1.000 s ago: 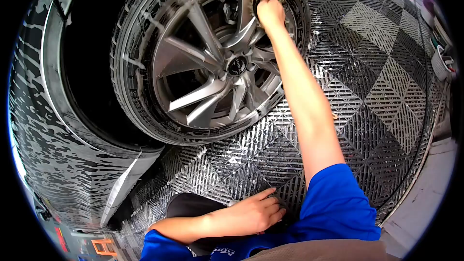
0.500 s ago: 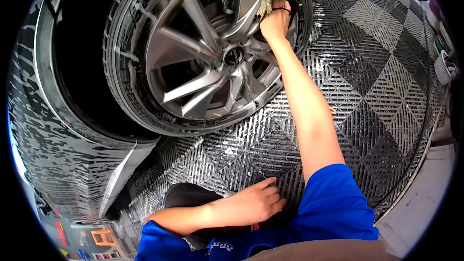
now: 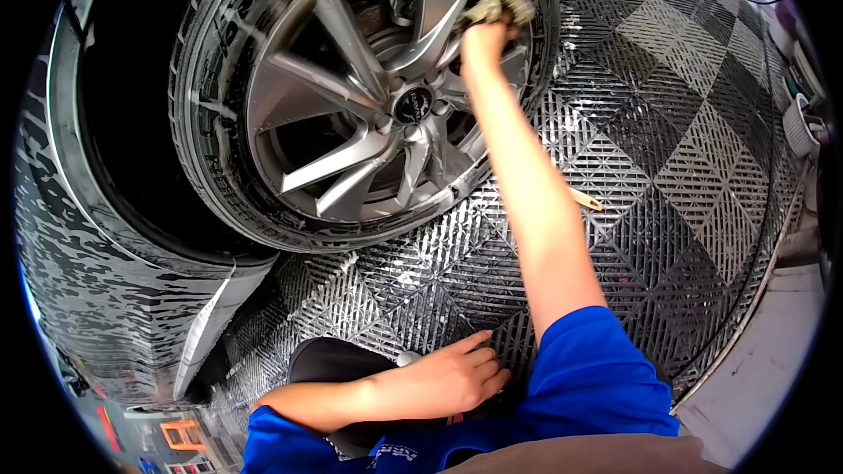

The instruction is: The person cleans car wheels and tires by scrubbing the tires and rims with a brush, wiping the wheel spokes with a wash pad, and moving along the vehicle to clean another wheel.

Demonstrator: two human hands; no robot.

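A grey alloy wheel rim (image 3: 351, 171) sits inside a black tire (image 3: 215, 145) streaked with foam. My right hand (image 3: 487, 38) is closed around a shaggy, yellowish-green wash mitt or cloth (image 3: 502, 5) at the rim's upper right, over a spoke's outer end; its fingers are partly hidden and blurred. Lower down, my left hand (image 3: 457, 379) rests near my knee (image 3: 338, 362), holding nothing, with the index finger stretched out and the other fingers loosely bent.
A soapy dark car body panel (image 3: 123, 298) runs down the left side. Patterned grating (image 3: 702, 175) covers the floor, with a tan handle (image 3: 587, 200) lying on it beside my right forearm. At the right edge stands a white basket (image 3: 799, 125); an orange stool (image 3: 183, 435) is at lower left.
My right hand has moved slightly left with the mitt, turning as it went over the rim. The view has shifted, so the wheel appears further left and the tan handle shows more.
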